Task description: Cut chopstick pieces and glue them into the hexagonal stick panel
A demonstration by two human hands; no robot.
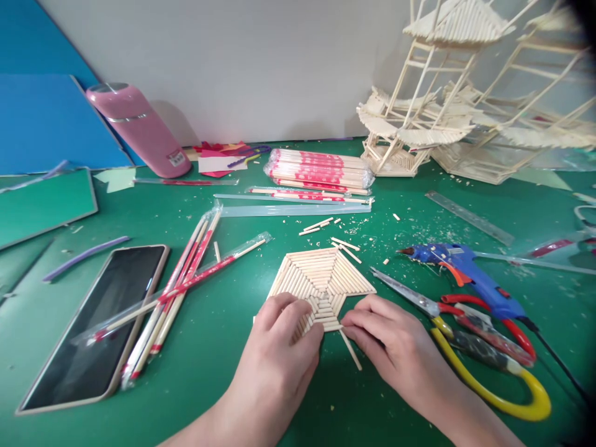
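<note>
Stick panel (328,273) before the worktop's (186,372) back edge
Likely light, stiff, brittle; take its rim. Left hand (279,347) grips it; right hand's (395,341) grip is narrow, hold unclear.

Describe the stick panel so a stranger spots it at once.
On the green table, look between the phone and the blue glue gun. The panel sits there, the left hand over its left part, the right hand at its near edge. Unlike the loose sticks beyond, its sticks lie packed in wedges, like a spider's web.
</note>
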